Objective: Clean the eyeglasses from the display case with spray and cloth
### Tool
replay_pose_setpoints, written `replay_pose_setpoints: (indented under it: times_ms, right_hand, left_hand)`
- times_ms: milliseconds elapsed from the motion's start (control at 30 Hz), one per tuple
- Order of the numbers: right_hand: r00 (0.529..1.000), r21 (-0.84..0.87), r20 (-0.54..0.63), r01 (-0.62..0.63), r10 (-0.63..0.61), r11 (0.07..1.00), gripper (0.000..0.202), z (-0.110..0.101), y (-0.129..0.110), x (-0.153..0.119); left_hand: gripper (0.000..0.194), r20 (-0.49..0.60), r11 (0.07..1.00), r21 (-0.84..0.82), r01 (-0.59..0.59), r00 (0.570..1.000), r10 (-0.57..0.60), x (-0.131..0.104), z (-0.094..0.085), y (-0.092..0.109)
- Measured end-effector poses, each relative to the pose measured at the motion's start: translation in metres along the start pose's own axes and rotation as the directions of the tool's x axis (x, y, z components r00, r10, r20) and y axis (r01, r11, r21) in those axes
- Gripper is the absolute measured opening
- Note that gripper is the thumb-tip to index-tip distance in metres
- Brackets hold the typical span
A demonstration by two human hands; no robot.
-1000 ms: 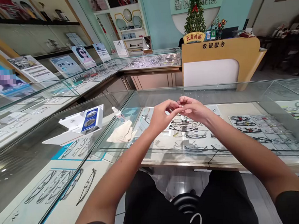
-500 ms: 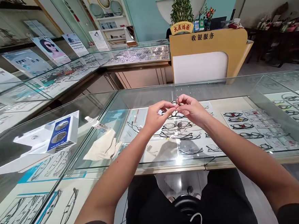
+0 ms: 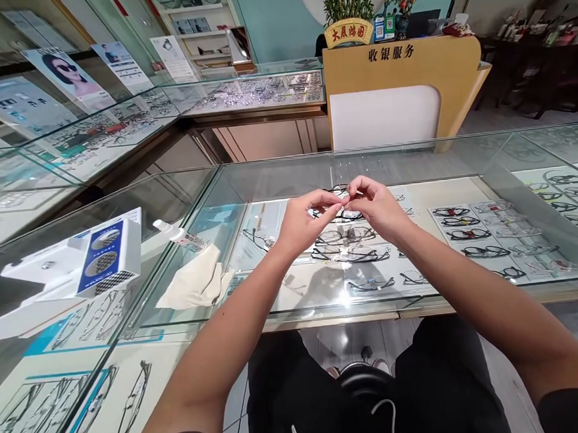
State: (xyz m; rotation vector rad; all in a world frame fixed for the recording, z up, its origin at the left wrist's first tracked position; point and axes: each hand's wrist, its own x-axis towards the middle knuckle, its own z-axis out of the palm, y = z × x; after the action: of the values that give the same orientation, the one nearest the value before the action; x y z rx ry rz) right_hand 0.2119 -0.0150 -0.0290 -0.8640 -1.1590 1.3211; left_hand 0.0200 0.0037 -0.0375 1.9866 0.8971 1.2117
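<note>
Above the glass display case point(image 3: 247, 180), my left hand point(image 3: 305, 223) and my right hand point(image 3: 375, 205) meet at the fingertips. Thumb and forefinger of each are pinched together; whatever small thing lies between them is hidden or too small to name. Dark eyeglass frames point(image 3: 371, 254) lie under the glass just below my hands, and a dark rim point(image 3: 336, 189) shows behind the fingertips. Left of my left arm, a cream cloth point(image 3: 192, 279) rests crumpled on the glass top, with a small white bottle point(image 3: 171, 232) lying against it.
A white and blue box point(image 3: 108, 259) stands on the case at the left. More eyeglasses point(image 3: 484, 251) lie inside the case at the right. Beyond the case is a yellow cash counter point(image 3: 402, 70) with a plant point(image 3: 348, 1). My legs are under the front edge.
The view has tipped slightly downward, so the background sits higher. Both hands keep their fingertips together, with only a slight shift of the fingers.
</note>
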Motion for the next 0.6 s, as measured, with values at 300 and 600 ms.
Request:
replay_pose_setpoints:
  times_ms: [300, 600]
  right_hand:
    - [0.992, -0.094, -0.036, 0.119, -0.123, 0.988, 0.024, 0.0073, 0.0006, -0.0062]
    - [0.988, -0.171, -0.013, 0.151, -0.155, 0.974, 0.023, 0.0026, 0.0067, -0.0043]
  left_hand:
    - [0.024, 0.059, 0.996, -0.052, 0.073, 0.996, -0.070, -0.0014, 0.0013, -0.0062]
    - [0.020, 0.026, 0.995, 0.102, -0.016, 1.000, 0.014, -0.0037, 0.0013, -0.0021]
